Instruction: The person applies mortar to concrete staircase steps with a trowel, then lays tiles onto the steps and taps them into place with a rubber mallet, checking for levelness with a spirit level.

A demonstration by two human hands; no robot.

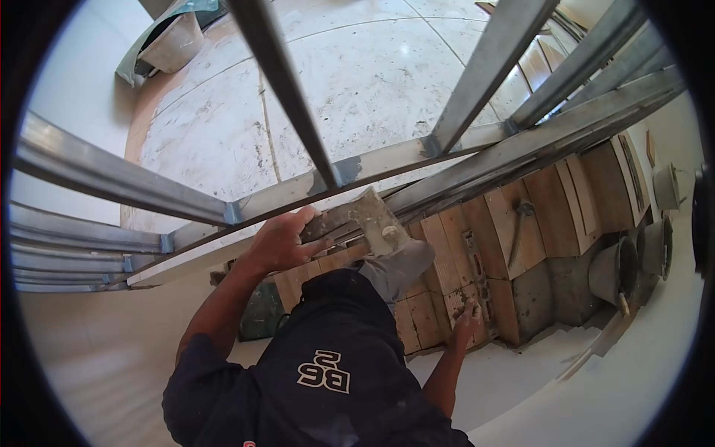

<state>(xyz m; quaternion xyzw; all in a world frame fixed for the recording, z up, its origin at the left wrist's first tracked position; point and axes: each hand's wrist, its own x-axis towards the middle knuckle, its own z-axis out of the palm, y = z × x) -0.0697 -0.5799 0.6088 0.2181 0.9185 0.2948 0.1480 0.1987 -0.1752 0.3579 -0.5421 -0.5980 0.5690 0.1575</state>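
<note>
My left hand (284,240) grips the end of a flat grey piece (376,223) smeared with dried mortar, thumb below and fingers above, beside the metal railing's bottom rail. A lump sits near the piece's far end, over my grey-trousered knee (413,262). Lower right, my right hand (468,322) hangs over the tiled stairs with its fingers drawn together. I cannot tell what is between them. Close beside those fingers lies a long, mortar-spattered level-like bar (477,272). Farther up the steps rests a mallet (519,227).
A metal railing (279,97) with upright bars crosses the view. Beyond it, a dusty white floor (335,71) holds a bucket (175,46) at upper left. Wood-look stair tiles (447,249) step away rightward. Several buckets, one a dark bucket (614,272), stand along the right wall.
</note>
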